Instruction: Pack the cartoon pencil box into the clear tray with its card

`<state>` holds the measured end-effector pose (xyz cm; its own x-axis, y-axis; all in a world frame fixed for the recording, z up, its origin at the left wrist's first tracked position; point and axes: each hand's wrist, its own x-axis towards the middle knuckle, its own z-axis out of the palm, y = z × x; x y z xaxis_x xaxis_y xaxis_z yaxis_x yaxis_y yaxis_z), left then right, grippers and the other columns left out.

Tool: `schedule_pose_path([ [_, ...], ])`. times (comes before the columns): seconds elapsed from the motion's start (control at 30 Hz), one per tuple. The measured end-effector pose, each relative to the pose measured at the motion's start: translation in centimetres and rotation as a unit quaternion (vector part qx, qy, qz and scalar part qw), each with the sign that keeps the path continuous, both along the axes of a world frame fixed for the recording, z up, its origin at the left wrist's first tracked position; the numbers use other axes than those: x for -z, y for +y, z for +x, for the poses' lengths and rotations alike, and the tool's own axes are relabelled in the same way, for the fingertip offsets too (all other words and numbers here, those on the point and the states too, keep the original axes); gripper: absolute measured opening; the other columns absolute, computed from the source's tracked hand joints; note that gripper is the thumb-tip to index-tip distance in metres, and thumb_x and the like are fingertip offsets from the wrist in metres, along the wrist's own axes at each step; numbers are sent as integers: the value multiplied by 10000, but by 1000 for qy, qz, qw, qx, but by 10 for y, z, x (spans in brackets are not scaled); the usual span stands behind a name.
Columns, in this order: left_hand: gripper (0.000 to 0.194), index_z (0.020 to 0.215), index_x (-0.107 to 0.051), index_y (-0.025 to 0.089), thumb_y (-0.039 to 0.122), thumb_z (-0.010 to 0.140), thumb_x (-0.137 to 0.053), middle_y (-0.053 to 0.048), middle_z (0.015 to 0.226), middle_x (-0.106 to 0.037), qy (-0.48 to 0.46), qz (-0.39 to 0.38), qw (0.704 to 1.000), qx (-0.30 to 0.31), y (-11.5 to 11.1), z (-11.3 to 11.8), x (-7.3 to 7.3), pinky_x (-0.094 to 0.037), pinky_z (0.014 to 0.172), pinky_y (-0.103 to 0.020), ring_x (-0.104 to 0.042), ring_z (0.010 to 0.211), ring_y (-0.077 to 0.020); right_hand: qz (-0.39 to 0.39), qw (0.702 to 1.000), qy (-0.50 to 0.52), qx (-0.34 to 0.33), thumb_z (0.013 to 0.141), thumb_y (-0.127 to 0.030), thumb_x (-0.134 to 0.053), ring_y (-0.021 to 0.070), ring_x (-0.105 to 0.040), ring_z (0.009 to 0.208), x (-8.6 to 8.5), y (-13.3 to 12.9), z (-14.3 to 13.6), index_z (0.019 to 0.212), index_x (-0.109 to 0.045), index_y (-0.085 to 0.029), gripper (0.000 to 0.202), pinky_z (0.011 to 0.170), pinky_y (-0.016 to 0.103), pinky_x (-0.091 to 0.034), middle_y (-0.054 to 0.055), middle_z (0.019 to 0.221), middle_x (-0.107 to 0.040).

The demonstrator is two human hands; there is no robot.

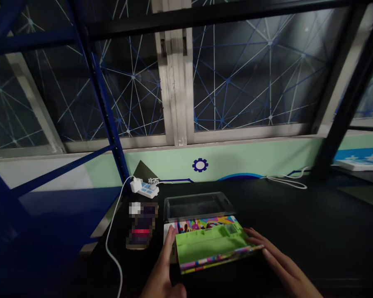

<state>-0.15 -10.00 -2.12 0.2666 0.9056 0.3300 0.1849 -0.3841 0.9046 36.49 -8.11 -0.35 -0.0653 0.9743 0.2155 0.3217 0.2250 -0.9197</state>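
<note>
Bracketing the case (205, 249) at 6 o'clock, hands apart, left hand (162, 267) open at its 9 and right hand (281, 261) pinching its 3, likely for steadiness.

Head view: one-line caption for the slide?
Two bare hands, left and right, at either side of an open case with a green tray, clear plastic cover behind it on a black table.

The left hand (165, 265) comes up from the bottom centre, fingers pointing up, thumb bent low beside them; the right hand (276, 257) slants in from the lower right, fingers extended toward the left.
</note>
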Motion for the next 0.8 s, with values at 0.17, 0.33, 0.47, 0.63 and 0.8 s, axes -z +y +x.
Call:
schedule_pose_path([
  [0.17,858,1637,-80,308,667,957,-461,-83,1717,-194,-9,7,999,-32,-3,1,8,-142,1281,-458,-177,1576,-297,-6,1000,16,-15,950,-573,-558,353,-391,1480,4,-2,-4,1139,-797,-311,402,1206,523,-291,-5,1625,-414],
  [0.33,833,1635,-93,317,683,962,-419,-58,1730,-143,21,35,999,-19,-7,-2,8,-125,1289,-431,-147,1584,-287,21,997,32,-63,955,-489,-589,350,-341,1505,10,-7,8,1157,-786,-326,326,1210,515,-287,-13,1645,-376],
  [0.47,1088,1640,-93,240,867,818,-431,-117,1728,-108,3,39,999,9,-7,-1,5,-84,1287,-461,-113,1582,-341,-2,995,43,-91,951,-474,-596,338,-305,1518,7,-10,13,1350,-665,-370,419,1204,498,-309,-28,1655,-351],
  [0.63,1138,1600,-264,331,816,675,-716,-109,1651,-362,-38,-20,998,-38,-3,4,-4,-222,1250,-544,-266,1539,-389,-50,993,18,-107,961,-508,-556,296,-265,1529,5,-8,19,1579,-329,-410,666,1223,470,-271,-47,1668,-308],
  [0.8,516,1369,-572,280,529,925,-658,-105,1419,-591,-64,-54,994,-67,13,4,-17,-504,1051,-555,-577,1289,-310,-45,993,-5,-110,960,-521,-553,275,-229,1537,5,-6,22,1612,-216,-417,741,1232,448,-231,-48,1689,-245],
])
